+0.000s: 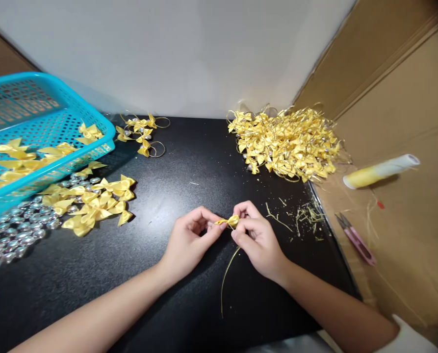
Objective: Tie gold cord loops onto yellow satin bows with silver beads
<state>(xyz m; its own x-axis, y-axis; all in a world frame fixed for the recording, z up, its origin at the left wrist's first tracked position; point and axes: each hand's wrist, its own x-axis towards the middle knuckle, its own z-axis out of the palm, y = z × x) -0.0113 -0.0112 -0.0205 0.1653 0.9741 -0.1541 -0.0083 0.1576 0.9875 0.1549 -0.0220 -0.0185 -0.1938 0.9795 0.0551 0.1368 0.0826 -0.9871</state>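
Observation:
Held just above the black table (160, 274) is a small yellow ribbon bow (232, 220). My left hand (193, 233) pinches its left end between thumb and fingers. Closed on the other side of the bow, my right hand (259, 240) grips it near the knot. A thin gold cord (223, 282) hangs down from beneath my right fingers and curves toward the table's front. Whether a bead sits in the bow is hidden by my fingers.
Left, a turquoise basket (110, 131) holds yellow bows; loose bows (101, 203) and silver beads (20, 228) lie beside it. Several corded bows (143, 132) rest behind. At right are a large pile of corded bows (288, 142), cord scraps (309, 215), pink thread snips (356, 240) and a tube (382, 170).

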